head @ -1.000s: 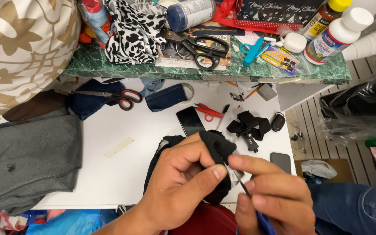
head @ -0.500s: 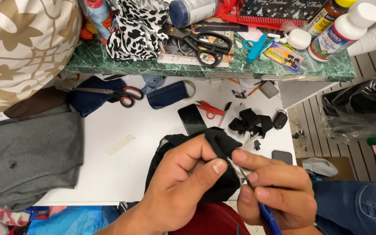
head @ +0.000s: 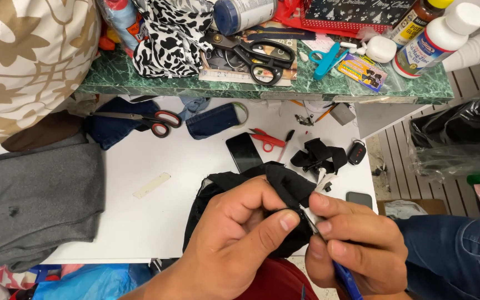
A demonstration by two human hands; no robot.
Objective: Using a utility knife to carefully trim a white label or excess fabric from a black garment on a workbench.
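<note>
Evidently soft and limp, the black fabric [head: 284, 186] at lower centre is pinched by the left hand [head: 234, 239]; a blue-handled tool [head: 346, 280] is gripped by the right hand [head: 356, 250].

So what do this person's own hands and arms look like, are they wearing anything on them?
Both hands are bare: the left hand and right hand show no gloves, rings or watch. The fingers have short, plain nails. No sleeves reach the visible wrists.
</note>
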